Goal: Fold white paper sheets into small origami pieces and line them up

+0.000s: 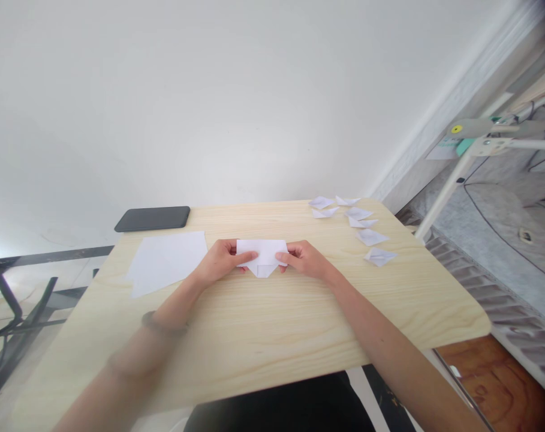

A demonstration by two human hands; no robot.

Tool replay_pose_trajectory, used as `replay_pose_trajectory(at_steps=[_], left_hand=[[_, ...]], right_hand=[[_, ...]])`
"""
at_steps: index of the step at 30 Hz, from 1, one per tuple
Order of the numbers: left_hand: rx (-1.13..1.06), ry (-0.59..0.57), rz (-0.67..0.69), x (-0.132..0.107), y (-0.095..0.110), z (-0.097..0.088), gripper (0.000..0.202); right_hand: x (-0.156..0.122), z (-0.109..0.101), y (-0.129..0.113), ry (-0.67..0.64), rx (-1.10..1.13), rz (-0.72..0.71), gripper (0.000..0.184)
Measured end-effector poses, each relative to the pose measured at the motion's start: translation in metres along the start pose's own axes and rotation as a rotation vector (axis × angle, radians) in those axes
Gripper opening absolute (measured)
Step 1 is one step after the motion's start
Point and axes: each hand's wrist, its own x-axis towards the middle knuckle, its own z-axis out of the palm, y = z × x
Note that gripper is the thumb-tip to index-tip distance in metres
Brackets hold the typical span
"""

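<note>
A folded piece of white paper (264, 250) is held between both hands above the middle of the table. It has a straight upper edge and its lower part narrows to a blunt tip with a folded flap. My left hand (220, 259) pinches its left end, thumb on the front and fingers behind. At the right end my right hand (306, 259) grips in the same way, its thumb pressed on the paper. The fingers behind the paper are mostly hidden.
White paper sheets (168, 261) lie on the left of the wooden table (263, 336). Behind them rests a flat black slab like a phone (153, 218). Several folded paper boats (372, 237) stand at the back right. A white wall (236, 108) rises behind the table.
</note>
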Motion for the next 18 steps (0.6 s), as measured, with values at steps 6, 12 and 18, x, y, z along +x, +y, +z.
replay_pose_trajectory(at_steps=[6,12,18], left_hand=[[-0.01,-0.074,0.038,-0.001,0.003,-0.005,0.027],[0.026,-0.111,0.048,-0.001,0.003,-0.015,0.027],[0.073,-0.04,0.001,-0.001,0.003,-0.018,0.029]], right_hand=[[0.0,0.001,-0.001,0.032,0.005,-0.006,0.031],[0.001,-0.007,-0.004,-0.088,0.067,-0.006,0.028],[0.002,-0.013,-0.002,-0.166,0.2,-0.056,0.025]])
